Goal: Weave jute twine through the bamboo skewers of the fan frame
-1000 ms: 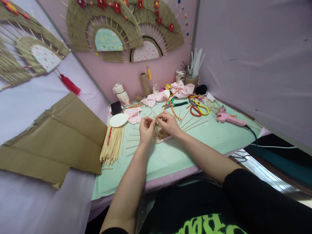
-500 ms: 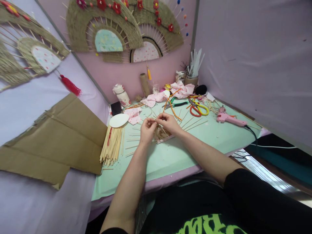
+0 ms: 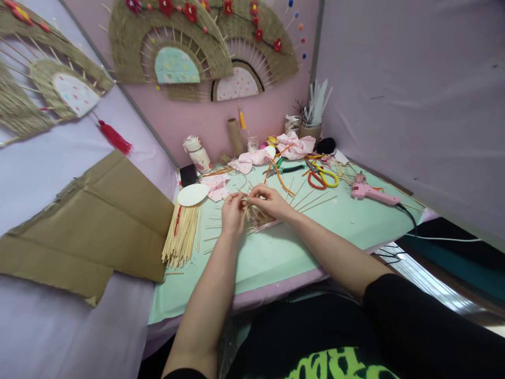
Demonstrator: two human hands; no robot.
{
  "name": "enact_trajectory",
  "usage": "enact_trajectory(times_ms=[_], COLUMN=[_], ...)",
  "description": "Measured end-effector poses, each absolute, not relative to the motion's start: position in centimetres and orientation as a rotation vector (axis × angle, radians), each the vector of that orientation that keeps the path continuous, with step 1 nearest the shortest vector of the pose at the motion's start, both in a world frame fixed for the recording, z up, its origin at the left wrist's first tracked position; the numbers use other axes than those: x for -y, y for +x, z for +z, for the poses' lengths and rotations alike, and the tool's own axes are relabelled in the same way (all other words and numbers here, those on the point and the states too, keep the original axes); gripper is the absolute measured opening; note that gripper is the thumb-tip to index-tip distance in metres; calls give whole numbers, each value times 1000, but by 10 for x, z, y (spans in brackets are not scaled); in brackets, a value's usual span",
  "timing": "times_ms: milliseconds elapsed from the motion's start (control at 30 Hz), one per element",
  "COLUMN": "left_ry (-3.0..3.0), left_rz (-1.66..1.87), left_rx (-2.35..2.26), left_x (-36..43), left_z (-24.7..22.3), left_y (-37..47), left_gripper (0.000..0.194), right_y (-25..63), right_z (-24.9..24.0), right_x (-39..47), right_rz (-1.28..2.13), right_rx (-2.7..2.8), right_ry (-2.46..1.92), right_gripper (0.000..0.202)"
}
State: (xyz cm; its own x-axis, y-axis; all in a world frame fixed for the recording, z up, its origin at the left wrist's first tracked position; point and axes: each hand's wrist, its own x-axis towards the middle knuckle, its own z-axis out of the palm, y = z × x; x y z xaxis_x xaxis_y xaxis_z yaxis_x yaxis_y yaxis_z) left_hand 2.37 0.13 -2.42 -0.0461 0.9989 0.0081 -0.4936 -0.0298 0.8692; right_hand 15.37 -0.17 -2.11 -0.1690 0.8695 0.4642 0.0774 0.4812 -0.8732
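A half-round frame of thin sticks [image 3: 313, 201] fanning outward lies on the table, with tan twine [image 3: 258, 213] bunched around its middle. My left hand [image 3: 235, 211] is closed at the left side of the twine, fingertips pinched around a strand. Close beside it, my right hand [image 3: 269, 202] is also closed, thumb and forefinger pinching the twine. The fingertips of both hands nearly meet. My hands and forearms hide part of the frame; a pink edge of its base shows below them.
To the left lie a bundle of sticks [image 3: 183, 237], a white oval card [image 3: 193, 195] and a large cardboard sheet [image 3: 90, 221]. Scissors [image 3: 324, 177], green-handled pliers [image 3: 284, 168] and a pink glue gun [image 3: 373, 192] with its cord are at the right. A bottle [image 3: 197, 154] stands at the back.
Both hands have shifted slightly left along the twine, my left hand turning a little and moving down. More of the twine now shows between and below them.
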Motion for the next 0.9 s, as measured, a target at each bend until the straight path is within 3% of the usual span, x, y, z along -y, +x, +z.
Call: enact_trajectory(times_ms=[200,533,900], left_ry=[726,1037,860], left_rz=[1303,1415,1425], left_rx=[-751,-1013,-761], left_x=[1,3,7], left_z=[-18,-25,-15], left_y=[20,27,23], left_gripper=[14,23,42], right_y=[152,151,152], right_z=[-21,-27,-30], right_x=[4,-1,-5], right_rz=[1093,967,1245], right_rx=[1484,1554,1217], right_ry=[-883,-938,-963], right_gripper=[18,12,27])
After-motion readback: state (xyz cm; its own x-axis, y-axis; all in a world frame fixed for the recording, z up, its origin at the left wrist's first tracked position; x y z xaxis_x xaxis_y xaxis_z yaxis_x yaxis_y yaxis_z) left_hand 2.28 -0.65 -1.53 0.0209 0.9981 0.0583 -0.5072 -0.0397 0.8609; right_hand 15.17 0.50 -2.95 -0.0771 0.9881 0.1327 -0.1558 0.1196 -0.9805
